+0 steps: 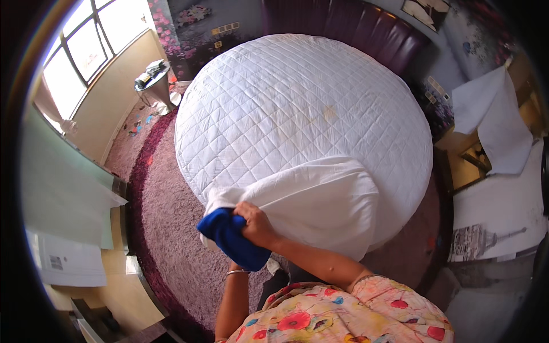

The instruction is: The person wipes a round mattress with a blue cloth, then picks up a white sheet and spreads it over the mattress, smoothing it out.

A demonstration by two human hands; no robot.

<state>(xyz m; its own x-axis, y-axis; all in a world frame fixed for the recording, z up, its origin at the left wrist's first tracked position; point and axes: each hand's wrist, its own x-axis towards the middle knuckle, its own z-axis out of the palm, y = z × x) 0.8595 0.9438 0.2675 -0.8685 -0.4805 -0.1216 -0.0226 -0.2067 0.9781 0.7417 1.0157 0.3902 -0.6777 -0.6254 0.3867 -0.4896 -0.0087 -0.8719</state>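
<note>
My right hand (254, 226) is closed, its fingers gripping a bunched royal-blue cloth (231, 240) where it meets the gathered end of a white, pillow-shaped fabric piece (320, 197). That white piece lies across the near edge of the round bed (274, 108) and hangs over its side. My left forearm (231, 303), with a bracelet at the wrist, rises from below to the blue cloth. The left hand itself is hidden behind the cloth, so its fingers do not show.
A quilted white cover with a brownish stain (330, 112) lies on the bed, against a dark padded headboard (343, 26). At the far left a small side table (157, 86) holds several items. Bits of litter (137, 126) lie on the purplish carpet (166, 217). White cloths (497, 123) drape furniture at right.
</note>
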